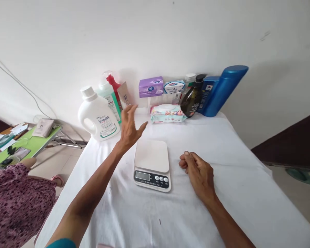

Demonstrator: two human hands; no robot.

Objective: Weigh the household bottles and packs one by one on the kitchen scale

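A white kitchen scale [152, 156] lies on the white cloth between my two hands, its small display and round buttons facing me. Raised beyond the scale's left side, my left hand [130, 127] is open, thumb spread from the fingers, and holds nothing. It is nearest to a white detergent jug [99, 115] and a green liquid bottle [111, 98]. My right hand [197, 172] is to the right of the scale, fingers curled in with the thumb over them; nothing shows in it. Behind the scale lies a pack of wet wipes [167, 114].
Along the wall stand a red bottle [114, 84], a purple tissue pack [151, 86], a dark pump bottle [193, 100] and a tilted blue bottle [224, 91]. At left, a person in a patterned pink garment [20, 203] is beside a green table [41, 139].
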